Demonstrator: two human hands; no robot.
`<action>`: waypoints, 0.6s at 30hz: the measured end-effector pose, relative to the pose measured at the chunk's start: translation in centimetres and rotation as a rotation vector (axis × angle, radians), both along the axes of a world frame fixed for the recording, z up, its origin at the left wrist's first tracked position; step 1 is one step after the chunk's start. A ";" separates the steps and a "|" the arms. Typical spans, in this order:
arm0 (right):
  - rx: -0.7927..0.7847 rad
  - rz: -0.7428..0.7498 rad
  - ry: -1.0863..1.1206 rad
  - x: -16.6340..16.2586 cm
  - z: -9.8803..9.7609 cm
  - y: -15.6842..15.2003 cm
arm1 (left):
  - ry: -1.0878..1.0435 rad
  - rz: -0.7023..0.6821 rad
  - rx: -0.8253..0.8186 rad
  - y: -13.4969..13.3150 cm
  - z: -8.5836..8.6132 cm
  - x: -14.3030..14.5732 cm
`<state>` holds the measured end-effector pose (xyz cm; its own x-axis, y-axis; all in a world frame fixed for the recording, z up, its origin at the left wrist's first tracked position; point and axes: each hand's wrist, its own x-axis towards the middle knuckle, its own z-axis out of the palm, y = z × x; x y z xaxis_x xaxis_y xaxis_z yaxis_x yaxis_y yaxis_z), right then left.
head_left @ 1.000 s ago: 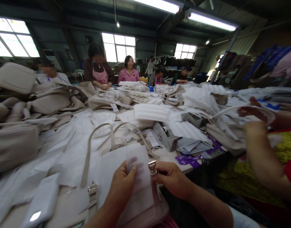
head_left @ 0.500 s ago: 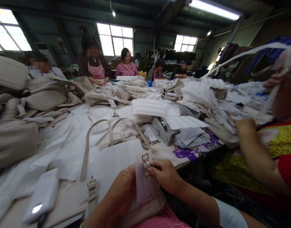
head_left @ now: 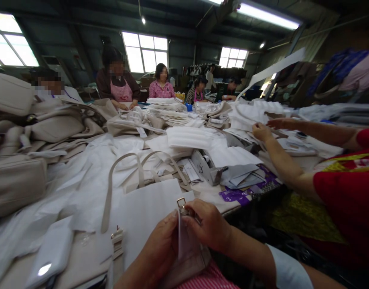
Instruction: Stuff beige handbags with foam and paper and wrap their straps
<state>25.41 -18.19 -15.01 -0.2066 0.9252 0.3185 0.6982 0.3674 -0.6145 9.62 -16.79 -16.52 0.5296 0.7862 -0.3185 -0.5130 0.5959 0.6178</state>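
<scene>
On my lap at the table edge lies a beige handbag [head_left: 187,269], partly covered by a thin white foam sheet [head_left: 145,204]. My left hand [head_left: 159,245] is closed on the sheet's folded edge at the bag's side; its fingertips are partly hidden. Just to the right, my right hand [head_left: 210,224] pinches a short beige strap below a gold-coloured buckle [head_left: 181,203]. The two hands almost touch. A second buckled strap [head_left: 117,243] lies left of my left hand. The bag's looped handle [head_left: 110,184] stretches out beyond the sheet.
A white phone-like device [head_left: 50,253] lies at left. Beige bags [head_left: 17,180] pile up behind it. A grey metal box [head_left: 205,166] and foam sheets [head_left: 189,137] sit mid-table. At right, a co-worker's arms [head_left: 280,156] reach over the table. Several people work across it.
Both my hands have drawn closer together at the buckle, and the sheet's edge has folded narrower between them. The co-worker at right has lowered a long white strip and reached forward over the table.
</scene>
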 end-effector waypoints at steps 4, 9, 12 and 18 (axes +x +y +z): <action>-0.053 0.051 -0.060 0.7 1.4 1.5 | 0.007 0.036 -0.009 0.1 0.0 0.0; -0.092 0.145 -0.200 1.0 3.4 3.3 | -0.002 -0.011 -0.049 -0.1 0.9 0.2; -0.097 0.200 -0.326 0.9 4.5 4.1 | -0.013 -0.041 -0.067 -0.2 1.2 0.3; -0.104 0.333 -0.465 0.2 5.3 4.9 | 0.126 -0.050 0.043 0.7 1.0 -0.1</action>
<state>25.66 -13.26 -9.76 -0.5879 0.8082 0.0355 0.7606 0.5672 -0.3159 9.52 -16.13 -15.56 0.5262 0.7743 -0.3515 -0.4001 0.5902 0.7012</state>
